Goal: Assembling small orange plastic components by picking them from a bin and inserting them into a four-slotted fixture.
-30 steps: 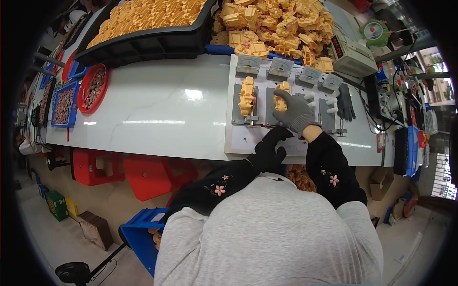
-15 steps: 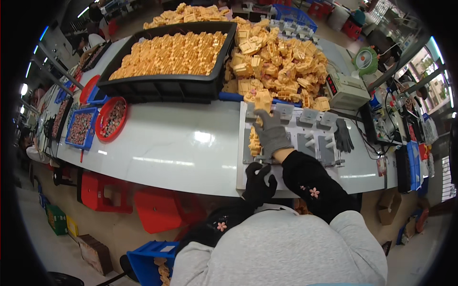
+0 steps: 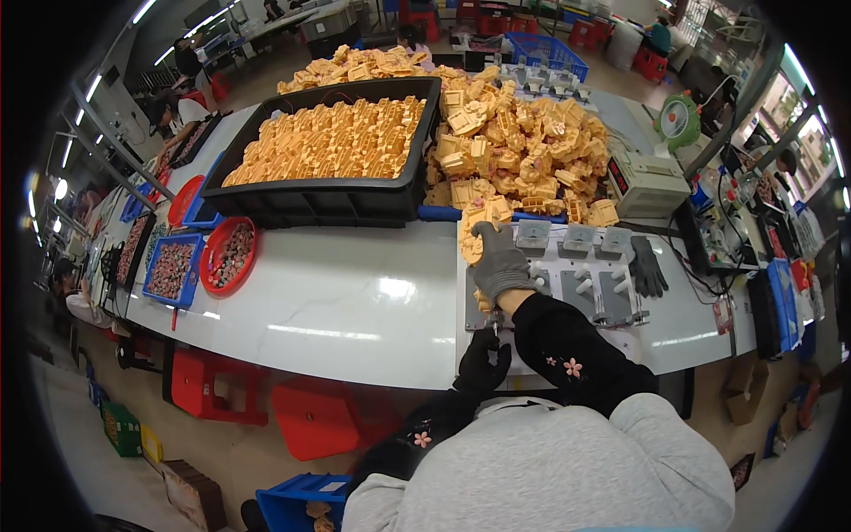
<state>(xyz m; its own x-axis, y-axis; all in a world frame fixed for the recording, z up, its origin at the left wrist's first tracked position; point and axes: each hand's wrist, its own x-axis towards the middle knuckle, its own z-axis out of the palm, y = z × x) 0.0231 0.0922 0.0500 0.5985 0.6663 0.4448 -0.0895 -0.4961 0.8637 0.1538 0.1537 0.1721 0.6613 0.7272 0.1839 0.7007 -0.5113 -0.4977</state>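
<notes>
White table bows across the room, loaded along its far side. Gray-gloved right hand has its fingers wrapped round a yellow part, which sticks out ahead of them, just short of the pile. More yellow shows just behind the palm, mostly hidden.

Black-gloved left hand sits nearer the body: fingers curled, thumb slightly apart, by the metal clamp. Can't say from here if it grips it.

Room check: tightest ahead, pile and blue rim close to the right fingertips. Far left of them, black tray, high wall. Right of that hand: meters, white pegs, then spare glove at the board's right edge; power supply beyond. Widest sweep is left of both hands, over plain tabletop to the red bowl. Table's near edge runs by the left wrist; red stool below, to its left.
</notes>
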